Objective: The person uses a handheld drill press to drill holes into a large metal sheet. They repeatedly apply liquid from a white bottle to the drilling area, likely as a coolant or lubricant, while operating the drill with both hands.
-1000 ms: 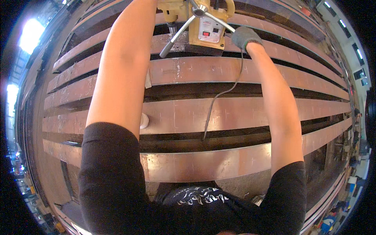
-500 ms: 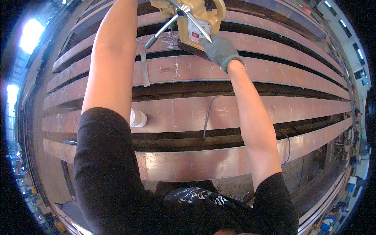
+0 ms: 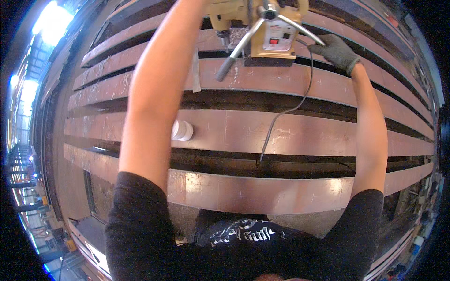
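A tan magnetic drill [image 3: 257, 44] stands on the steel beams at the top of the view, its front panel with a red switch facing me. Silver feed spokes [image 3: 243, 42] fan out from its hub, one ending in a dark grip. My right hand [image 3: 338, 52], in a grey knit glove, is closed at the end of the right-hand spoke; part of its fingers is hidden. My bare left forearm [image 3: 157, 89] reaches up past the drill's left side, and the hand lies beyond the top edge. A dark power cable [image 3: 293, 110] runs from the drill down between two beams.
Several long reddish-brown steel beams [image 3: 262, 192] lie side by side with dark gaps between them. Beside my left forearm are a white round container [image 3: 183, 130] and a flat metal strip [image 3: 196, 77]. Pale shavings [image 3: 234, 35] lie by the drill.
The drill has shifted right along the beams and turned, so its panel faces me more squarely. My right hand has moved right with the spoke. More of the cable shows.
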The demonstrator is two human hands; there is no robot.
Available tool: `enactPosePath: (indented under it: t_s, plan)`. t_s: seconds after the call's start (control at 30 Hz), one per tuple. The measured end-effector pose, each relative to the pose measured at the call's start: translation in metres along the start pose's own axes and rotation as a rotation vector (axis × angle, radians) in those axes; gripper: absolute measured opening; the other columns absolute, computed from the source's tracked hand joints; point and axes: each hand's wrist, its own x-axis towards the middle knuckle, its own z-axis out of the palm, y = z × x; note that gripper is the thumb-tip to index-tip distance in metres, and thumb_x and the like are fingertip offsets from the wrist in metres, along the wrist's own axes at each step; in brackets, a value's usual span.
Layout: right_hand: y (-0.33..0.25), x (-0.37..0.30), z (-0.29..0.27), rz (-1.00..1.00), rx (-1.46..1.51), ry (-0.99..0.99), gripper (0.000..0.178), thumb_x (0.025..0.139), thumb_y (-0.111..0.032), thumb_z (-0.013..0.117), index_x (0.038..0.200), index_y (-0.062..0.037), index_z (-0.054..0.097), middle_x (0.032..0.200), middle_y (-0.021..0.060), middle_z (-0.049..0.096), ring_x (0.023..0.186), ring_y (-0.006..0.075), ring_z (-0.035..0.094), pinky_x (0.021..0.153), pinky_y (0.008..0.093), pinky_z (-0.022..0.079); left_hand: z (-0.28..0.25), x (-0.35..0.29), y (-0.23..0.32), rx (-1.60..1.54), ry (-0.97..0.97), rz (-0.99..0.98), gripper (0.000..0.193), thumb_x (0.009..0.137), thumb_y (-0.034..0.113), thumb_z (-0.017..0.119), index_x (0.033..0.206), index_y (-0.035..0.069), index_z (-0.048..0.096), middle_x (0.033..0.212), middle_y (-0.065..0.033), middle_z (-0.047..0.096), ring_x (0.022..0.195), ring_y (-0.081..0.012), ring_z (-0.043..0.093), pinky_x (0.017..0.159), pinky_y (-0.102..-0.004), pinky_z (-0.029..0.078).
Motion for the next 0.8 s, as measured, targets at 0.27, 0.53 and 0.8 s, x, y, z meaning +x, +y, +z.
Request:
enactPosePath:
  t_s: [0.27,0.53,0.8]
  plan:
    - [-0.014,-0.057,0.036,-0.088,-0.145,0.202,0.053,0.094,-0.048,0.07,0.11,0.0022,0.071,0.084,0.0157,0.072,0.075,0.0265,0.066,0.074,0.042,0.053,-0.013,-0.017,0.005,-0.153,-0.035,-0.003,0.104,0.07,0.045,0.091,0.142,-0.007,0.036,0.134,-0.0314,0.056,0.116,-0.0428,0.064,0.1,-0.0468,0.052]
    - [-0.122,-0.108,0.116,0.112,0.025,0.262,0.05,0.09,-0.044,0.067,0.106,0.0025,0.071,0.094,0.0288,0.072,0.089,0.0435,0.071,0.083,0.0503,0.056,0.022,0.027,-0.013,-0.336,-0.329,0.357,0.096,0.073,0.049,0.09,0.138,-0.009,0.047,0.123,-0.0213,0.068,0.109,-0.0309,0.068,0.093,-0.0404,0.056]
    - [-0.043,-0.105,0.021,0.016,-0.018,-0.049,0.057,0.091,-0.052,0.07,0.116,-0.0005,0.073,0.087,0.0167,0.074,0.073,0.0295,0.069,0.071,0.046,0.055,-0.063,-0.037,0.024,-0.224,-0.319,0.226,0.075,0.073,0.038,0.088,0.128,-0.003,0.058,0.114,-0.018,0.072,0.112,-0.0259,0.068,0.094,-0.0425,0.054]
